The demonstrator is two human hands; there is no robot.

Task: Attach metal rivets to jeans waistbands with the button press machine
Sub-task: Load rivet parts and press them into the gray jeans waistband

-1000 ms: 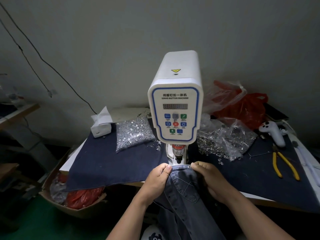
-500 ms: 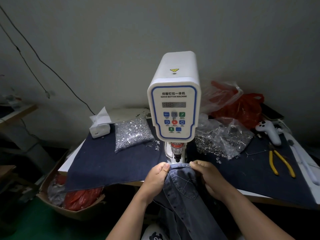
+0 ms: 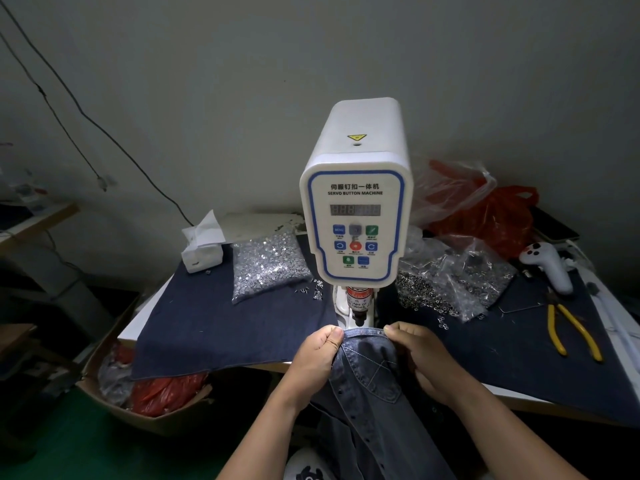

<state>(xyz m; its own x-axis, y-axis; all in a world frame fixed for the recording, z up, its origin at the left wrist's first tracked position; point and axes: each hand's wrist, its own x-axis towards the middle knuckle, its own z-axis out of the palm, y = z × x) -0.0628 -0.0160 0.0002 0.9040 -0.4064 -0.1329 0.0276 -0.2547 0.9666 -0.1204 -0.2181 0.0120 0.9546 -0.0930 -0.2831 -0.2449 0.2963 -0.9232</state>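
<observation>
We see both hands, left [image 3: 320, 351] and right [image 3: 417, 353], pinching waistband [image 3: 363, 332] just below press [image 3: 356, 209] head. One rivet [image 3: 380, 331] by right thumb seems set; we judge more remain, waistband under alignment.

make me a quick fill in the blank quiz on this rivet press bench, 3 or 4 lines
1. Both hands, left hand and right hand, pinch the blue denim ____ just below the press head.
2. The label on the white button press machine reads SERVO ____ MACHINE.
3. The pliers on the dark cloth at the right have ____ handles.
4. The clear bag of silver rivets lies to the machine's ____.

Answers: waistband; BUTTON; yellow; left
</observation>
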